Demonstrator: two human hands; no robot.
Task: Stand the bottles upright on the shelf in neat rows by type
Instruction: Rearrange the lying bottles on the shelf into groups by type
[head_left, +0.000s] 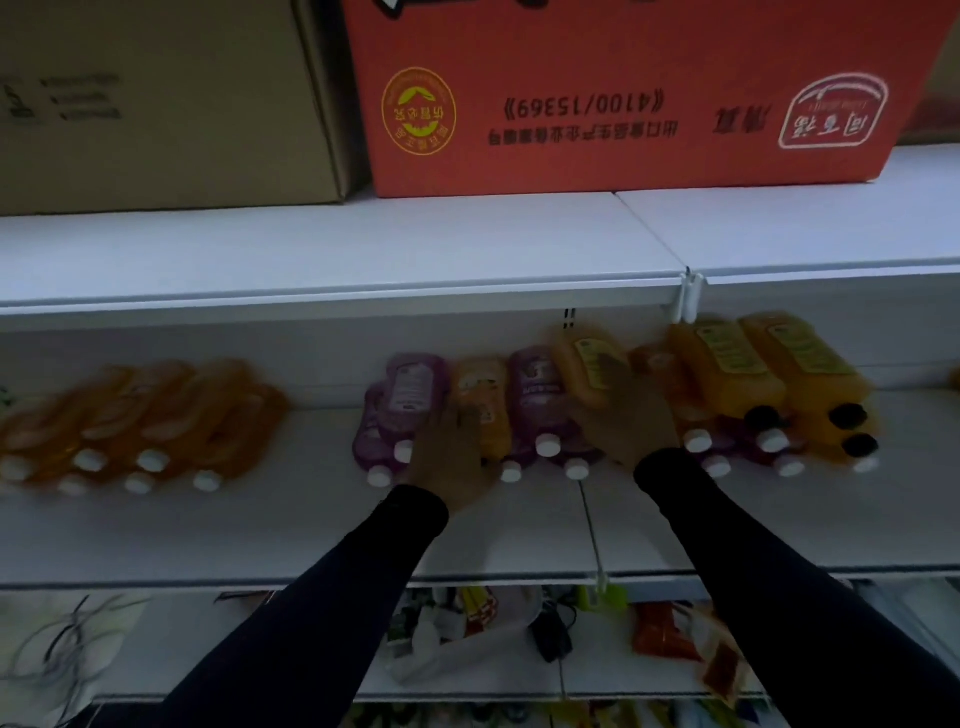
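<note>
On the shelf (311, 530) we see the bottles (535, 400) lying flat, long axes running far to near, caps toward us. Our left hand (447, 457) and right hand (623, 415) rest among the middle ones; blur hides whether either grips.
</note>
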